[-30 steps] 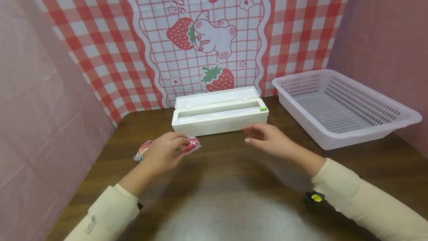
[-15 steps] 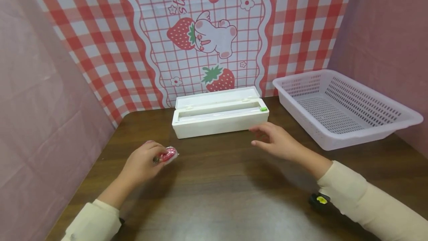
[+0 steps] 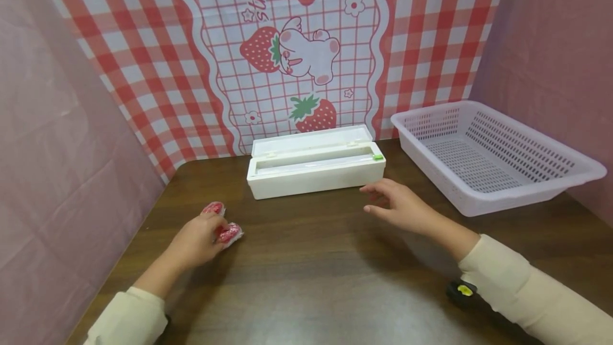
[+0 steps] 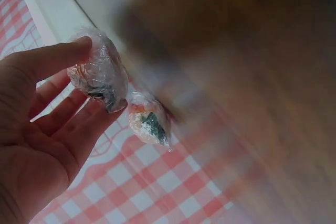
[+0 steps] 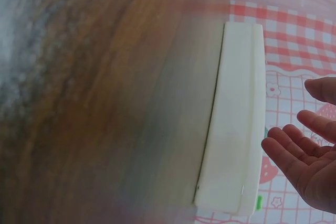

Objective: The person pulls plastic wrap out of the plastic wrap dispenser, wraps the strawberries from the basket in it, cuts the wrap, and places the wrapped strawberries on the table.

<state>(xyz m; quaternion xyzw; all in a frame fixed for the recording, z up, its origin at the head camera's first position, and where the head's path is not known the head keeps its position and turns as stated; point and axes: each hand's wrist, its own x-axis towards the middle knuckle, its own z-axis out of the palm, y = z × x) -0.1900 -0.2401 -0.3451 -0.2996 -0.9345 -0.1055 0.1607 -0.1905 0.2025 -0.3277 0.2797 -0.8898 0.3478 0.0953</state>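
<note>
In the head view my left hand point(image 3: 198, 236) pinches a small red bundle wrapped in clear film point(image 3: 230, 234) at the left of the table. The left wrist view shows this wrapped bundle point(image 4: 101, 72) between thumb and fingers, with a dark patch under the film. Just beyond it lies a second wrapped bundle point(image 3: 214, 208), red on top; its side in the left wrist view looks pale with dark green. What is inside cannot be told. My right hand point(image 3: 402, 206) hovers with loose fingers before the right end of a white cling film dispenser point(image 3: 318, 179), holding nothing.
The dispenser's lid point(image 3: 311, 140) stands raised at the back, and a green slider point(image 3: 378, 157) sits at its right end. A white perforated basket point(image 3: 498, 196) occupies the right rear. Behind the brown table point(image 3: 306, 270) hangs a red checked strawberry cloth point(image 3: 421, 57).
My left hand has carried its wrapped bundle left and nearer to me, down beside the other bundle. My right hand has drifted slightly right.
</note>
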